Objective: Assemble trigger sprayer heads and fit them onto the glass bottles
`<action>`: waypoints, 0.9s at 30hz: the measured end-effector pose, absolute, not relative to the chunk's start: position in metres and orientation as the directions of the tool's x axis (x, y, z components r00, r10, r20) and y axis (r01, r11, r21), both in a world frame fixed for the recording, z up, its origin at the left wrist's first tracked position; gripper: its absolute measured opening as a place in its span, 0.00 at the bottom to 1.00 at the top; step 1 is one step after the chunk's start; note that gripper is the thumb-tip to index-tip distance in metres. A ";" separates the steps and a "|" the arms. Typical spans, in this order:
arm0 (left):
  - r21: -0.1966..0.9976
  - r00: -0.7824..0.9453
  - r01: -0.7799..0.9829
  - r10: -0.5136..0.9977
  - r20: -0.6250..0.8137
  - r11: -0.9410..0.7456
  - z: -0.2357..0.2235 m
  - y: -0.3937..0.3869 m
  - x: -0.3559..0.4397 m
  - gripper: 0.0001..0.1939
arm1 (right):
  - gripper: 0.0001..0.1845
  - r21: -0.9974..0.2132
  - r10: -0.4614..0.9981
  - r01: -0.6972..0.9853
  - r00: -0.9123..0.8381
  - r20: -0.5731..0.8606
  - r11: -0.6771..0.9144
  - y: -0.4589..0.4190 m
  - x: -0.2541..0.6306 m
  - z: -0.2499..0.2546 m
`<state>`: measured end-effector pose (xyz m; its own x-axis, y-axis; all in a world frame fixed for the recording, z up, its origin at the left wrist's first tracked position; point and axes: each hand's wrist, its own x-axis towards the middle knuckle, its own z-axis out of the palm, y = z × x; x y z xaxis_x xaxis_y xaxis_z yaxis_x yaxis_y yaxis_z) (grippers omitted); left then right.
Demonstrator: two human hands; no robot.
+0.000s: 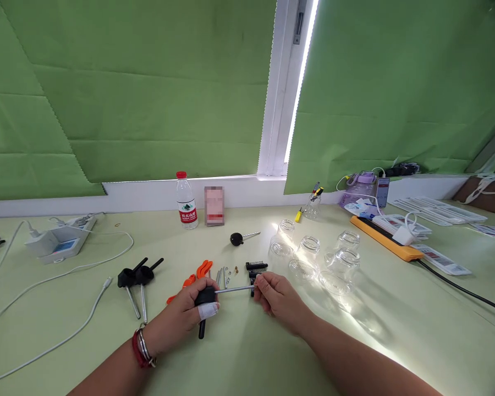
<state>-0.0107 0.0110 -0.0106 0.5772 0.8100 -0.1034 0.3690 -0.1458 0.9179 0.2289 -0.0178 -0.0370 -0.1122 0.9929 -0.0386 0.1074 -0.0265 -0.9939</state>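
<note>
My left hand (192,308) is closed around a round black plastic head (206,296) with a black handle (202,329) pointing down. A thin metal rod (233,289) runs from this head to the right. At the rod's far end, my right hand (274,297) pinches with thumb and fingers; whether a small part sits between them is hidden. Behind the hands lie orange plastic pieces (204,268), metal pins (225,276), tiny fittings (236,270) and black pieces with springs (256,266). Two similar black-headed rods (143,276) stand left of my left hand.
Another black-headed piece (236,238) lies farther back. Several clear glass jars (308,256) stand at the right. A water bottle (186,206) and a small upright box (214,206) are near the wall. A white cable (93,308) crosses the left; an orange power strip (385,239) lies right.
</note>
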 end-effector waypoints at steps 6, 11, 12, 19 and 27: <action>0.913 0.590 0.374 0.802 -0.098 -0.163 -0.010 0.011 -0.010 0.11 | 0.17 -0.995 0.990 0.102 -0.138 -0.005 0.010 -0.018 0.230 -0.037; 0.918 0.594 0.360 0.800 -0.087 -0.168 -0.012 0.012 -0.011 0.11 | 0.22 -0.985 0.991 0.173 -0.123 -0.047 -0.026 -0.018 0.229 -0.035; 0.920 0.591 0.356 0.802 -0.086 -0.163 -0.013 0.012 -0.011 0.11 | 0.21 -0.989 0.991 0.147 -0.124 -0.045 -0.026 -0.018 0.229 -0.035; 0.928 0.600 0.346 0.793 -0.108 -0.136 -0.010 0.011 -0.010 0.11 | 0.19 -0.991 0.990 0.130 -0.137 -0.029 -0.011 -0.017 0.229 -0.038; 0.935 0.597 0.330 0.796 -0.102 -0.128 -0.011 0.011 -0.010 0.10 | 0.22 -0.986 0.991 0.164 -0.131 -0.039 -0.017 -0.020 0.229 -0.034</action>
<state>-0.0099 0.0108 -0.0106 0.5967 0.7960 -0.1018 0.3305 -0.1282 0.9351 0.2286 -0.0197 -0.0339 -0.1313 0.9906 -0.0393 0.1639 -0.0174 -0.9863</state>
